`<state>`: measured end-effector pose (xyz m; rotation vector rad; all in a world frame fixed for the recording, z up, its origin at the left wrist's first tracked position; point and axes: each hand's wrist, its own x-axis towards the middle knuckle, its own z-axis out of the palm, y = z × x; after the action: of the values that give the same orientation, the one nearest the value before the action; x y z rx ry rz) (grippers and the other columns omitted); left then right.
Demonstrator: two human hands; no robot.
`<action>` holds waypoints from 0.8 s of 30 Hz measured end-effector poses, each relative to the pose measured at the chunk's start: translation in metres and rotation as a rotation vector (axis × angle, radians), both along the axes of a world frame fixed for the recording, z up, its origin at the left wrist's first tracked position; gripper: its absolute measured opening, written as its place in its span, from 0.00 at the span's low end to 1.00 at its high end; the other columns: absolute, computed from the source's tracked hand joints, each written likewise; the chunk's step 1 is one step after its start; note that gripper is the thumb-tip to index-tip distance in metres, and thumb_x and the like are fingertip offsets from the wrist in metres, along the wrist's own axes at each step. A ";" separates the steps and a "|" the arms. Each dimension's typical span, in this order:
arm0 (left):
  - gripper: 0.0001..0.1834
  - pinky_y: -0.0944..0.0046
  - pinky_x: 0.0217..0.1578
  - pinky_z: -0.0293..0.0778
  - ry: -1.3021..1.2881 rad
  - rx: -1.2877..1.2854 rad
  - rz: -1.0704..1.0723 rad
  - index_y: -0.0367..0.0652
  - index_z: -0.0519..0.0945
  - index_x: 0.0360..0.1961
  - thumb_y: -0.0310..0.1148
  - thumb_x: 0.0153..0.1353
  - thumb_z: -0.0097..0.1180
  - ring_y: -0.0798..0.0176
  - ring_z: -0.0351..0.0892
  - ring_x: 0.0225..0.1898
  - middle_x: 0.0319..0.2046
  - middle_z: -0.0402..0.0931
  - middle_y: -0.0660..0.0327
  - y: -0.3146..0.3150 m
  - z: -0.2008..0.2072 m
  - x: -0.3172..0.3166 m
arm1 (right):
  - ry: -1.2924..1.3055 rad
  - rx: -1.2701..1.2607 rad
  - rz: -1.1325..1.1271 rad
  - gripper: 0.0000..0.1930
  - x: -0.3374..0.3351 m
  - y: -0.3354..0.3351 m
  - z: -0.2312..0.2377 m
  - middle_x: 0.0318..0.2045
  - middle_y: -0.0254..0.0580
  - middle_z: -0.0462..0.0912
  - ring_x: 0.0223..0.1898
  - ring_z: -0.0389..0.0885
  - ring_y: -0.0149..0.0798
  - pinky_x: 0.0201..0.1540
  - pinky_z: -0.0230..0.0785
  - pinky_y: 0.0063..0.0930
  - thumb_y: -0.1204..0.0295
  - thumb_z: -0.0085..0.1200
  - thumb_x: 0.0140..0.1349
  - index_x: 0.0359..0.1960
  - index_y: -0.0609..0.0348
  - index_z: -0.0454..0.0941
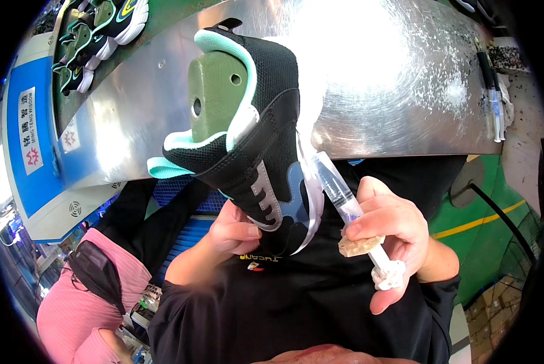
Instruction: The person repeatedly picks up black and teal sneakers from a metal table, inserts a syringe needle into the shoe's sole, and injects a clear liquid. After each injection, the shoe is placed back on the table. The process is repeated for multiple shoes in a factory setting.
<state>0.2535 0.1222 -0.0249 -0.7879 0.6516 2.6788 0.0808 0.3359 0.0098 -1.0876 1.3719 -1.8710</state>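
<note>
Left hand (234, 233) partly hidden, closed in a grip, fingers curled inward; left forearm (194, 261) angles up toward centre. Right hand (402, 227) also gripping, fingers bent, one fingertip low; right forearm (440, 264) foreshortened, slanting inward.

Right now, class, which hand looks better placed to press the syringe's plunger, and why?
Probably the right hand: it holds the syringe, thumb near the plunger end; the left hand holds the shoe.

A black, mint-trimmed fabric shoe (254, 142) hides part of the left hand (231, 230); the lower edge crops a pink-shirted co-worker (96, 291).
</note>
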 end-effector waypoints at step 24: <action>0.18 0.59 0.56 0.66 0.280 0.501 -0.169 0.31 0.73 0.49 0.16 0.55 0.48 0.55 0.73 0.52 0.49 0.74 0.51 0.034 -0.013 -0.046 | -0.142 0.416 0.118 0.37 0.009 0.069 0.099 0.30 0.36 0.81 0.23 0.61 0.30 0.27 0.49 0.24 0.42 0.72 0.29 0.39 0.55 0.80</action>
<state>0.2073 0.1560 -0.0377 -0.2192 0.0771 2.6390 0.0894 0.4049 0.1089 -0.7906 1.4920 -1.4608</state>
